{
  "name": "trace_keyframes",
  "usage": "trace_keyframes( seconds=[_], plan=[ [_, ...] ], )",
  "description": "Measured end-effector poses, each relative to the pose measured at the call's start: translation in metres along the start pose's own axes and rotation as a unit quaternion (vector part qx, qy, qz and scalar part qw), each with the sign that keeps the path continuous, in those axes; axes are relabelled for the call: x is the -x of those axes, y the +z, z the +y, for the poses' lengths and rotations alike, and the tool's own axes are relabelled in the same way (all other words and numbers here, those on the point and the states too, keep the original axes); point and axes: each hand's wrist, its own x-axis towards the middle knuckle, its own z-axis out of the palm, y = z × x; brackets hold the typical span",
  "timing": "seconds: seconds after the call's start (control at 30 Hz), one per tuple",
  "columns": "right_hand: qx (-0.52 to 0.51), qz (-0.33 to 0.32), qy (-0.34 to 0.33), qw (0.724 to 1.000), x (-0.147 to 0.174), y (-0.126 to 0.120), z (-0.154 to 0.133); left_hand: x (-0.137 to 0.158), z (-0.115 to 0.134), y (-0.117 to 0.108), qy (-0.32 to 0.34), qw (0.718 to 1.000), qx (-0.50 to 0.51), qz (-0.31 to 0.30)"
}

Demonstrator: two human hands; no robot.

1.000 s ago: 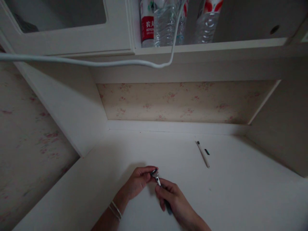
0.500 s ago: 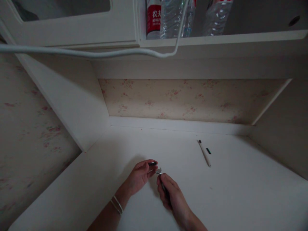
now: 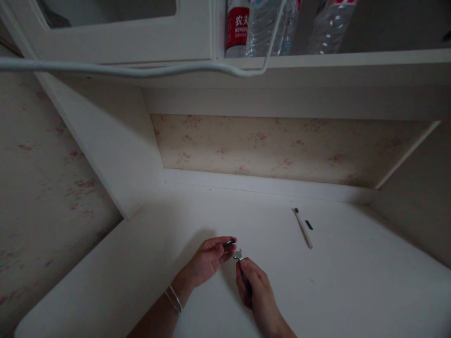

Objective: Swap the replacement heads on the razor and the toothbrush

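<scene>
In the head view, my left hand [image 3: 210, 259] pinches a small black piece [image 3: 229, 243] between thumb and fingers, with a light mark on it. My right hand [image 3: 256, 287] is closed round a dark-handled tool with a silver forked head [image 3: 238, 255], its exact kind too small to tell. The silver head points up and sits just right of and below the black piece, close to my left fingertips. Both hands are held over the white tabletop. To their right lies a slim white stick with a dark tip [image 3: 303, 228], and beside it a small dark green strip [image 3: 309, 225].
A white desk surface [image 3: 338, 300] spreads below a shelf holding several plastic bottles [image 3: 237, 30]. A white cable or bar [image 3: 141, 71] crosses the view in front of the cabinet. Side panels [image 3: 105, 141] and a wallpapered back [image 3: 260, 145] enclose the desk.
The whole view has shifted slightly. The black piece is tilted a little more in my left hand. Both hands keep their hold, and the silver head stays close to my left fingertips.
</scene>
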Motion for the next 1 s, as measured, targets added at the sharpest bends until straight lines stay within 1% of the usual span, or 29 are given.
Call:
trace_keyframes(
  seconds=[0.17, 0.3, 0.43, 0.6, 0.8, 0.9, 1.0],
  plan=[
    [0.034, 0.013, -0.009, 0.999, -0.0012, 0.0001, 0.0035, 0.002, -0.0009, 0.0046, -0.005, 1.0, 0.007, 0.002],
    [0.042, 0.013, -0.011, 0.999, -0.0027, 0.0025, 0.0037, 0.0025, -0.002, 0.006, -0.022, 1.0, -0.006, 0.003],
    [0.034, 0.016, -0.002, 0.999, -0.0041, 0.0038, 0.004, 0.0017, -0.0029, 0.0062, -0.035, 0.999, -0.033, -0.006],
    [0.017, 0.024, 0.007, 1.0, -0.0057, 0.0026, 0.0043, 0.0012, -0.0027, 0.0068, -0.032, 0.998, -0.048, -0.012],
    [-0.022, 0.011, 0.047, 0.999, -0.0067, 0.0003, 0.0006, 0.0015, -0.0043, 0.0022, -0.014, 0.998, -0.063, -0.021],
    [-0.037, 0.013, 0.048, 0.998, -0.0079, -0.0008, 0.0026, 0.0014, -0.0053, -0.0002, -0.009, 0.997, -0.076, -0.024],
    [-0.024, 0.014, 0.045, 0.999, -0.0088, -0.0017, 0.0049, 0.0012, -0.0049, -0.0015, -0.013, 0.995, -0.094, -0.027]
  ],
)
